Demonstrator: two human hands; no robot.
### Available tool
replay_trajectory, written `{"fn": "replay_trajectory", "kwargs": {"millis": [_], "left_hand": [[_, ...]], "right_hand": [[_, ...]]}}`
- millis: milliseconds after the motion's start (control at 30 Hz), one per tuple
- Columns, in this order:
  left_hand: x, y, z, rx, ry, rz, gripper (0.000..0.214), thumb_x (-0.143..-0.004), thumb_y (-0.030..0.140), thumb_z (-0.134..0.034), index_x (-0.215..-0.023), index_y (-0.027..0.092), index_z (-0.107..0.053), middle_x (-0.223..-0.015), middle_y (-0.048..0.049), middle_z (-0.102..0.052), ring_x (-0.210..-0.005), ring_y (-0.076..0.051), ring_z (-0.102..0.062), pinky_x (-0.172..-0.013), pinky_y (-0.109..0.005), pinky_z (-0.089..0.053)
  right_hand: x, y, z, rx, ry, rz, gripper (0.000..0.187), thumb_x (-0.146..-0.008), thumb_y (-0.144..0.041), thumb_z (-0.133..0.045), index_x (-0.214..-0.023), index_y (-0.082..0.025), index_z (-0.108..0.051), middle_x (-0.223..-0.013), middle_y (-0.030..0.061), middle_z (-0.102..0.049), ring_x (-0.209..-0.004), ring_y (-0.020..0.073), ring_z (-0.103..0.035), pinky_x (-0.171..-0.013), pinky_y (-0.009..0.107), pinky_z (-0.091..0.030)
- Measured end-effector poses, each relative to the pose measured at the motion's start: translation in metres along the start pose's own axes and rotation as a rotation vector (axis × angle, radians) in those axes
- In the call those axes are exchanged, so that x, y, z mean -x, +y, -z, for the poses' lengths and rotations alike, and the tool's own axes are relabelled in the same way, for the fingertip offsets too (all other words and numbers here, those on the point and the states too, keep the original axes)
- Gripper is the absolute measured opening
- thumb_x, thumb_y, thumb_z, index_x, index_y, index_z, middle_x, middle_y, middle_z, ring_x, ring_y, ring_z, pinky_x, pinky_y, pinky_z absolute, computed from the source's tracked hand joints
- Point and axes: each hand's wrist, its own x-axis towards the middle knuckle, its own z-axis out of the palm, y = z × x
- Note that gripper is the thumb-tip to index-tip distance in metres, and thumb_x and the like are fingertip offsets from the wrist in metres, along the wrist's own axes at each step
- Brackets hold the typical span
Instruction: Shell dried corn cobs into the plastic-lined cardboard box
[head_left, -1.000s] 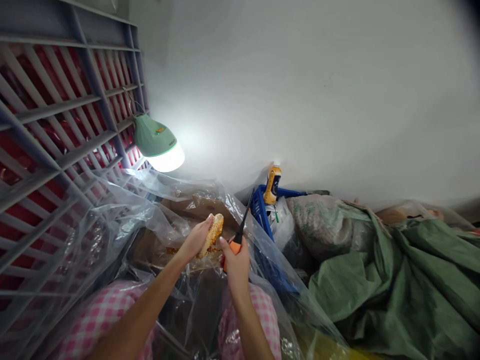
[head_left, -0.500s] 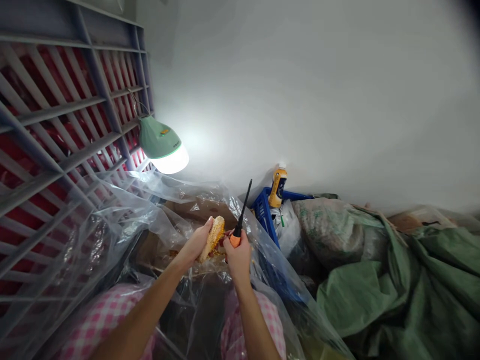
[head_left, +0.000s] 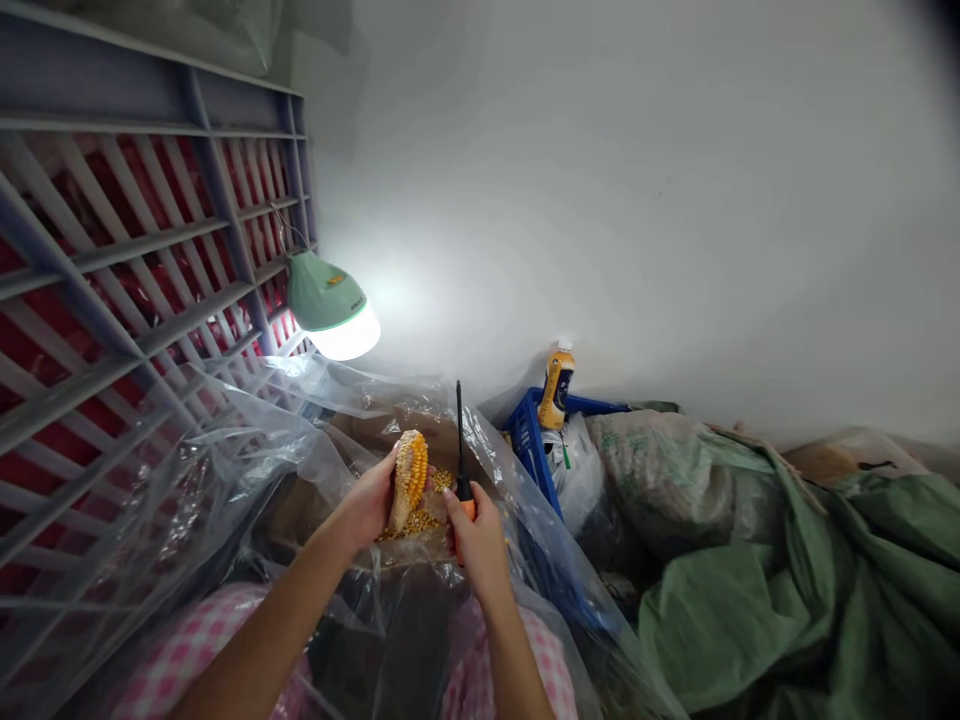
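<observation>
In my left hand [head_left: 369,503] is a corn cob [head_left: 411,475], tilted upright, partly stripped on its left side and with rows of yellow kernels on its right. My right hand [head_left: 477,530] is closed round the orange and black handle of a screwdriver [head_left: 460,440]; its dark shaft points up, apart from the cob. Beneath both hands lie loose kernels [head_left: 424,522] in a cardboard box [head_left: 300,505] lined with clear plastic sheeting [head_left: 217,470].
A lit green lamp [head_left: 330,295] hangs from a grey plastic crate [head_left: 150,240] on the left. To the right stands a blue basket [head_left: 529,435] with a yellow bottle [head_left: 556,388] on it. Filled bags [head_left: 660,465] and a green tarp [head_left: 750,620] lie further right.
The cob has turned so its full kernel rows show, and it has shifted slightly left. The screwdriver has swung to nearly vertical and moved lower, away from the cob.
</observation>
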Motion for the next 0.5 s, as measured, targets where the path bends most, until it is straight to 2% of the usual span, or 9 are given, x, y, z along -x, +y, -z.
{"fn": "replay_trajectory", "kwargs": {"millis": [67,100,167,267,400,500], "left_hand": [[0.003,0.001,0.000,0.159,-0.085,0.080,0.038,-0.078,0.052,-0.043,-0.075,0.017,-0.058,-0.063,-0.0040,-0.061,-0.051,-0.014,-0.058,-0.043,-0.025,-0.047],[0.005,0.001,0.000,0.173,-0.088,0.075,0.037,-0.076,0.053,-0.045,-0.077,0.018,-0.057,-0.061,-0.0023,-0.059,-0.047,-0.013,-0.056,-0.039,-0.023,-0.044],[0.010,0.000,-0.002,0.107,-0.074,0.027,0.037,-0.070,0.054,-0.055,-0.081,0.019,-0.054,-0.057,0.0014,-0.054,-0.043,-0.010,-0.052,-0.032,-0.019,-0.038],[0.015,-0.005,-0.007,-0.024,-0.037,-0.084,0.040,-0.063,0.047,-0.065,-0.088,0.021,-0.050,-0.058,0.0056,-0.051,-0.043,-0.008,-0.051,-0.033,-0.016,-0.035],[0.014,-0.015,-0.011,-0.124,0.007,-0.153,0.041,-0.067,0.054,-0.056,-0.087,0.019,-0.048,-0.058,0.0053,-0.051,-0.045,-0.010,-0.052,-0.041,-0.020,-0.041],[0.008,-0.026,-0.010,-0.173,-0.024,-0.225,0.042,-0.070,0.056,-0.053,-0.087,0.019,-0.047,-0.060,0.0047,-0.053,-0.048,-0.010,-0.054,-0.045,-0.020,-0.043]], "right_hand": [[-0.001,0.000,-0.001,-0.013,0.005,-0.031,0.032,-0.074,-0.049,-0.051,-0.081,-0.018,-0.048,-0.047,-0.0077,-0.039,-0.035,0.0084,-0.040,-0.033,0.020,-0.033],[-0.001,-0.001,-0.001,-0.026,0.004,-0.041,0.032,-0.075,-0.049,-0.050,-0.083,-0.018,-0.049,-0.048,-0.0075,-0.040,-0.035,0.0084,-0.040,-0.034,0.020,-0.033],[-0.002,-0.002,-0.002,-0.057,-0.002,-0.054,0.032,-0.077,-0.049,-0.048,-0.086,-0.019,-0.049,-0.050,-0.0073,-0.040,-0.036,0.0080,-0.039,-0.034,0.020,-0.034],[-0.004,-0.004,-0.001,-0.080,-0.024,-0.061,0.030,-0.077,-0.048,-0.048,-0.086,-0.019,-0.049,-0.051,-0.0069,-0.040,-0.036,0.0077,-0.038,-0.033,0.020,-0.033],[-0.008,-0.003,-0.001,-0.137,-0.015,-0.111,0.034,-0.075,-0.049,-0.050,-0.089,-0.019,-0.050,-0.057,-0.0053,-0.044,-0.039,0.0088,-0.043,-0.035,0.021,-0.036],[-0.009,-0.002,-0.001,-0.175,-0.011,-0.116,0.035,-0.074,-0.051,-0.050,-0.089,-0.019,-0.052,-0.058,-0.0049,-0.044,-0.041,0.0094,-0.044,-0.036,0.021,-0.037]]}}
